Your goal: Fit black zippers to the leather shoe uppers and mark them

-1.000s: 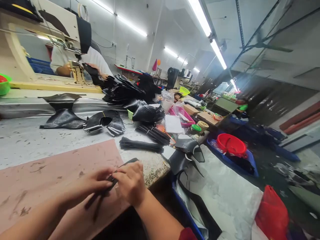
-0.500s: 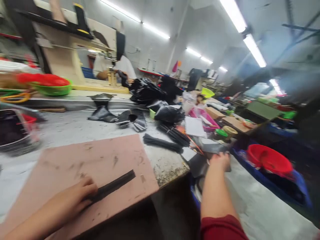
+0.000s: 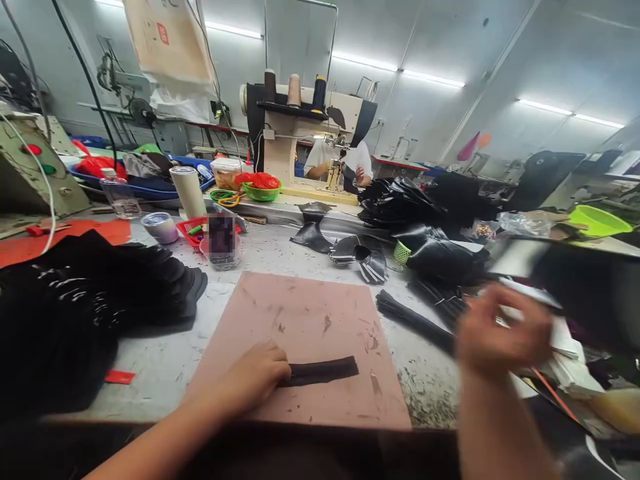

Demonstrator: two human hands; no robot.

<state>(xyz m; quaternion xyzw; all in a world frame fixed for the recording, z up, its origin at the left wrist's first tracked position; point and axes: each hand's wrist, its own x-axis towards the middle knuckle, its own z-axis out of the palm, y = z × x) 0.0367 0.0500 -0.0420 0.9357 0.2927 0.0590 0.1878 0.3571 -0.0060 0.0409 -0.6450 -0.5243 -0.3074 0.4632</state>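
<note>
A pink board [image 3: 300, 320] lies flat on the worktable, and a narrow black strip [image 3: 325, 371] rests on it. My left hand [image 3: 263, 373] is closed over the left end of this strip, holding it against the board. Raised at the right is my right hand [image 3: 505, 330], blurred by motion, with its fingers pinched. It grips the edge of a black sheet [image 3: 595, 293] with a glossy surface, which stretches off to the right. Beside the board lies a bundle of black strips [image 3: 413, 320].
A large stack of black pieces [image 3: 150, 280] covers the left. Behind the board stand a clear container [image 3: 223, 243], a tumbler [image 3: 187, 190] and a sewing machine [image 3: 305, 127]. Black pieces [image 3: 400, 200] are heaped at the back right. Another person's hand [image 3: 361, 175] shows behind the machine.
The view has swung left. My right hand has come up from the cluttered right side, lifting the black sheet. My left hand stays on the strip, which remains on the board.
</note>
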